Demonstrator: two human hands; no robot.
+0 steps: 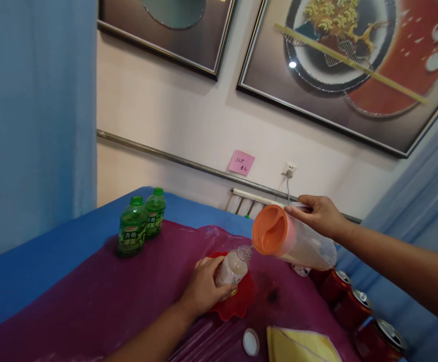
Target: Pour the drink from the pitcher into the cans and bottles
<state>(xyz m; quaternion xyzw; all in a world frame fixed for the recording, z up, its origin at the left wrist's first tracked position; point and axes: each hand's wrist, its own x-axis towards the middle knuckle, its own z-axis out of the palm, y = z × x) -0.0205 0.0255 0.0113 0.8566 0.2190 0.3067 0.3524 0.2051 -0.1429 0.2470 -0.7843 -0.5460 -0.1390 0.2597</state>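
My left hand (206, 286) is wrapped round a small clear bottle (233, 267) with pale liquid in it and no cap on. It holds the bottle tilted over a red scalloped mat (237, 301). My right hand (319, 213) grips the handle of a translucent pitcher (311, 246) with an orange lid (274, 230). The pitcher lies tipped nearly on its side, its lid beside and slightly above the bottle's mouth. Cloudy liquid shows inside the pitcher. A white cap (251, 342) rests on the purple cover near the front.
Two green bottles (132, 229) stand at the left on the purple-covered table (128, 296). Several red cans (380, 339) line the right edge. A folded yellow cloth (302, 346) lies at the front. Blue curtains (34, 115) hang at both sides; a metal rail (189, 162) crosses the wall.
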